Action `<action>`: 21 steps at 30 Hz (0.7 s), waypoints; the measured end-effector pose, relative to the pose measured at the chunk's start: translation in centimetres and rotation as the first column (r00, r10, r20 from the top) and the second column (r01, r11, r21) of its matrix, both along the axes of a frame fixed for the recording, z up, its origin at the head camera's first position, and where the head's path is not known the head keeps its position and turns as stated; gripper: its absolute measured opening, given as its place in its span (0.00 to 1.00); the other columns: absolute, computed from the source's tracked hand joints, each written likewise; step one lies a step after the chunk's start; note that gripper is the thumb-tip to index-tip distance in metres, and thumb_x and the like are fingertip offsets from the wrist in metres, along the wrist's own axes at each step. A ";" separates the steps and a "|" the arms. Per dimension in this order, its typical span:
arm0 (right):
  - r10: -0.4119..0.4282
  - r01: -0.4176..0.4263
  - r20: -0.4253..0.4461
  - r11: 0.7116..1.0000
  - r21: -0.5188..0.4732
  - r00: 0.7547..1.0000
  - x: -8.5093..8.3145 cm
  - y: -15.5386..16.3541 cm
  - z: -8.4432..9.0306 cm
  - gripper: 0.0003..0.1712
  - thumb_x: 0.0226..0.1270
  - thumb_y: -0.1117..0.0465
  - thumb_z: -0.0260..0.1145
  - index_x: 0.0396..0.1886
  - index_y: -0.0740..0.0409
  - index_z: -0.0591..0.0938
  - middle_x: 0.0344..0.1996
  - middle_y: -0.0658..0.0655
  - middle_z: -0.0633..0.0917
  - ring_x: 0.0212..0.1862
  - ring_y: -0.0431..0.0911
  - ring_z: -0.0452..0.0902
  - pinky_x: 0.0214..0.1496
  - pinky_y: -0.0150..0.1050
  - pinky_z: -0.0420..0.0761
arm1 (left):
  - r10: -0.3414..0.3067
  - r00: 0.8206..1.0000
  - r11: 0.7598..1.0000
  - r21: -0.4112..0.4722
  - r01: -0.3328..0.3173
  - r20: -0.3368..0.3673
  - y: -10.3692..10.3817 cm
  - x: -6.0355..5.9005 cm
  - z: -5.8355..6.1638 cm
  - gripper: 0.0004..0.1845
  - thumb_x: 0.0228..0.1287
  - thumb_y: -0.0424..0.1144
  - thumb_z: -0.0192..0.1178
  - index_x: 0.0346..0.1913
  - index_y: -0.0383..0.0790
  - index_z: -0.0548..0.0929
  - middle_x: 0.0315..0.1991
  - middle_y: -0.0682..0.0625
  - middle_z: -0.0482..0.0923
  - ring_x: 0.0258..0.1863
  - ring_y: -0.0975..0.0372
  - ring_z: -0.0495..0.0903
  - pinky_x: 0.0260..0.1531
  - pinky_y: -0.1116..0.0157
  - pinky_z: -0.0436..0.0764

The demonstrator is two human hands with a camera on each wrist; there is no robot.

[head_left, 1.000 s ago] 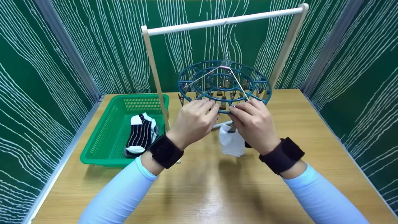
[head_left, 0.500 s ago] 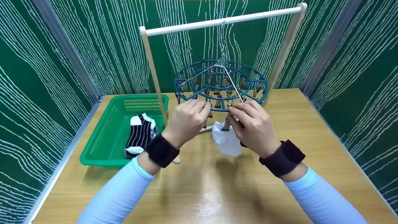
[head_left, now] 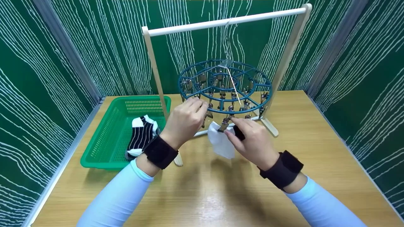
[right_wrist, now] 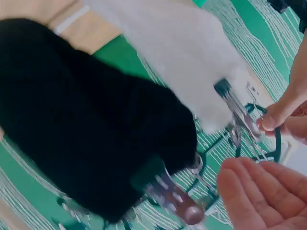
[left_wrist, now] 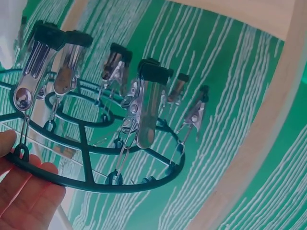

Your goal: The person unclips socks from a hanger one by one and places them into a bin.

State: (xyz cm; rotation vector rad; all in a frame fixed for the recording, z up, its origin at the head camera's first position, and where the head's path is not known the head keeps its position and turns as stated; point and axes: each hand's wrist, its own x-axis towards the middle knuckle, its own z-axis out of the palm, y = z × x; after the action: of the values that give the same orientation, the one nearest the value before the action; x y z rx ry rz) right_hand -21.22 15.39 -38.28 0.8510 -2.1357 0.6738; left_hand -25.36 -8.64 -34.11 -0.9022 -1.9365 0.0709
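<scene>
A round blue-green clip hanger (head_left: 221, 111) hangs from the rack's bar by a hook and cords. My left hand (head_left: 187, 118) pinches its near-left rim between thumb and fingers, plain also in the left wrist view. From a metal clip (head_left: 223, 125) at the front hangs a white sock (head_left: 222, 147). Just right of it is a black sock (head_left: 239, 132), which fills much of the right wrist view, held by another clip (right_wrist: 175, 199). My right hand (head_left: 252, 138) is beside these clips, fingers extended and apparently gripping nothing.
At left stands a green basket (head_left: 104, 165) holding black-and-white striped socks (head_left: 142, 135). The wooden rack's white bar (head_left: 227, 21) spans above the hanger, its feet on the table (head_left: 202, 195). Several other clips dangle around the rings.
My right hand has left the rim and dropped slightly beside the clips. The hanger has turned, shifting the white sock left and exposing more of the black one. My left hand has moved slightly left.
</scene>
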 end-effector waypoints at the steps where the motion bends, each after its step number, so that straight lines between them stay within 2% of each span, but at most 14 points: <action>1: 0.003 -0.003 0.037 1.000 -0.015 0.999 -0.1 -0.1 -0.1 0.21 0.67 0.66 0.79 0.54 0.75 0.86 0.45 0.70 0.92 0.44 0.61 0.91 0.45 0.55 0.92 | -0.001 1.000 1.000 0.003 0.001 0.001 0.0 0.0 0.0 0.06 0.69 0.28 0.71 0.46 0.33 0.92 0.42 0.42 0.93 0.45 0.53 0.93 0.55 0.60 0.91; 7: 0.017 -0.005 0.183 0.998 -0.068 0.983 -1.0 -0.5 -0.2 0.21 0.72 0.64 0.76 0.57 0.75 0.85 0.48 0.71 0.91 0.47 0.61 0.91 0.49 0.56 0.92 | -0.013 1.000 1.000 0.013 0.012 0.019 -0.2 0.0 -0.1 0.06 0.70 0.28 0.70 0.47 0.32 0.92 0.44 0.42 0.93 0.47 0.52 0.94 0.55 0.59 0.91; 14: 0.029 0.000 0.305 0.996 -0.094 0.952 -2.1 -0.7 0.0 0.18 0.75 0.62 0.75 0.54 0.74 0.88 0.49 0.70 0.92 0.49 0.61 0.92 0.50 0.55 0.92 | -0.019 0.999 1.000 0.022 0.018 0.045 -0.3 0.1 -0.1 0.07 0.71 0.29 0.70 0.48 0.32 0.91 0.45 0.42 0.93 0.49 0.52 0.93 0.56 0.59 0.91; 21: 0.063 -0.012 0.402 0.992 -0.129 0.913 -2.5 -0.8 0.3 0.15 0.75 0.63 0.74 0.51 0.74 0.89 0.43 0.69 0.93 0.41 0.57 0.93 0.44 0.53 0.93 | -0.029 0.998 0.999 0.047 0.027 0.060 -0.3 0.0 -0.3 0.07 0.73 0.31 0.70 0.49 0.32 0.91 0.46 0.41 0.93 0.50 0.52 0.93 0.57 0.59 0.90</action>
State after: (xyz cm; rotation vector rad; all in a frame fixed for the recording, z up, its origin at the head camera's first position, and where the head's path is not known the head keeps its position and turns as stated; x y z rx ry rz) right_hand -23.71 14.54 -37.98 0.7333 -2.4148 1.0702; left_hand -25.37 -8.99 -34.45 -0.9096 -1.9733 -0.0184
